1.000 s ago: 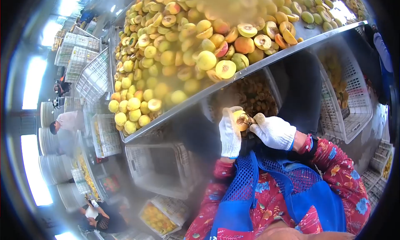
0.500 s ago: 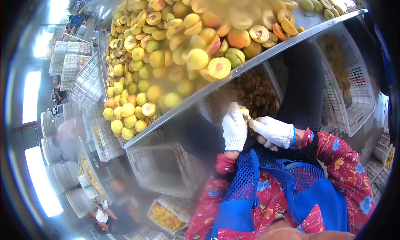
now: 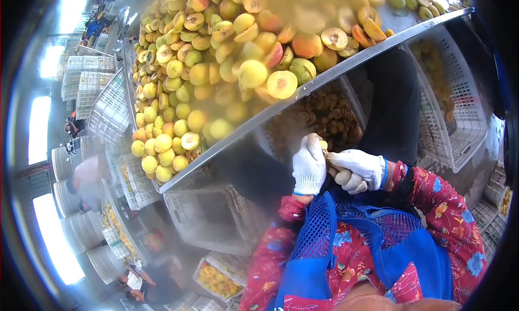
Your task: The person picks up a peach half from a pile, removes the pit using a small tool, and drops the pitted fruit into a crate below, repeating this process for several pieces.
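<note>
In the head view, my left hand (image 3: 308, 168), in a white knit glove, is closed around a yellow peach piece (image 3: 323, 145), mostly hidden by the fingers. My right hand (image 3: 358, 169), also gloved, is closed and meets the left at the fruit; what it grips is hidden. Below the hands, on the far side, a crate holds many brown peach pits and scraps (image 3: 338, 119). Beyond the metal table edge (image 3: 308, 89) lies a big heap of whole and halved peaches (image 3: 252, 74). A cut half (image 3: 282, 84) rests near that edge.
White plastic crates stand at the right (image 3: 459, 105), at my left (image 3: 208, 216), and lower down with yellow fruit (image 3: 217, 281). Stacked crates (image 3: 89, 78) and round white tubs (image 3: 75, 230) line the left. Other people (image 3: 146, 281) sit farther off. Part of the view is hazy.
Both hands stay together and have shifted slightly right. The brown bit seen between them earlier is now mostly covered. The view has moved a little.
</note>
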Tool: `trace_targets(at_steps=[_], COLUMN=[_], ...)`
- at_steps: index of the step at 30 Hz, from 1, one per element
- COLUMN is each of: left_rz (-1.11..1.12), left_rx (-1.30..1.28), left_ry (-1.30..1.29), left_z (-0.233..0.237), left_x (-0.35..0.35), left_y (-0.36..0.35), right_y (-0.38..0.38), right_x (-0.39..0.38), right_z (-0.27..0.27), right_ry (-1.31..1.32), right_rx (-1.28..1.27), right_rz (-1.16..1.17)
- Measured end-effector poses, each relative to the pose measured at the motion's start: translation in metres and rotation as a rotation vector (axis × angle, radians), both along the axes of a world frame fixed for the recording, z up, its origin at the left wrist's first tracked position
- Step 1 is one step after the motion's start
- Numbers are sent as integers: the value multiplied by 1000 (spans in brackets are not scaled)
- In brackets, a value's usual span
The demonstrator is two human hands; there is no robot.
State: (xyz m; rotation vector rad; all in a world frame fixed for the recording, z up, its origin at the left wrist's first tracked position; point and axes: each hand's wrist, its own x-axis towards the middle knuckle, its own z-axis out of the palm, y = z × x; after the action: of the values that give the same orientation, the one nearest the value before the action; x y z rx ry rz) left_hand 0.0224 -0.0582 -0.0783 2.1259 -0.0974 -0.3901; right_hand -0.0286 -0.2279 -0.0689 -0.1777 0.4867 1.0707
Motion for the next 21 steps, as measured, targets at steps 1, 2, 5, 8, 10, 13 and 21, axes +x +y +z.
trace_targets(at_steps=[1, 2, 5, 8, 10, 13, 21], left_rz=[-39, -11, 46, -79, -78, 155, 463], left_rx=[-111, -279, -711, -694, -728, -879, -891], left_ry=[-12, 134, 500, 428, 429, 586, 545], left_z=[-5, -9, -2, -13, -9, 4, 12], left_x=[-2, 2, 13, 16, 13, 14, 28], left_y=[5, 7, 7, 11, 9, -1, 35], right_y=[-3, -3, 0, -1, 2, 9, -2], right_x=[1, 1, 1, -2, -6, -6, 16], right_z=[-2, -4, -8, -14, -16, -10, -4], right_ry=[64, 110, 188, 209, 227, 72, 89], right_rx=[181, 272, 470, 593, 693, 769, 555], right_rz=[-7, -36, -120, -153, -163, -213, -292])
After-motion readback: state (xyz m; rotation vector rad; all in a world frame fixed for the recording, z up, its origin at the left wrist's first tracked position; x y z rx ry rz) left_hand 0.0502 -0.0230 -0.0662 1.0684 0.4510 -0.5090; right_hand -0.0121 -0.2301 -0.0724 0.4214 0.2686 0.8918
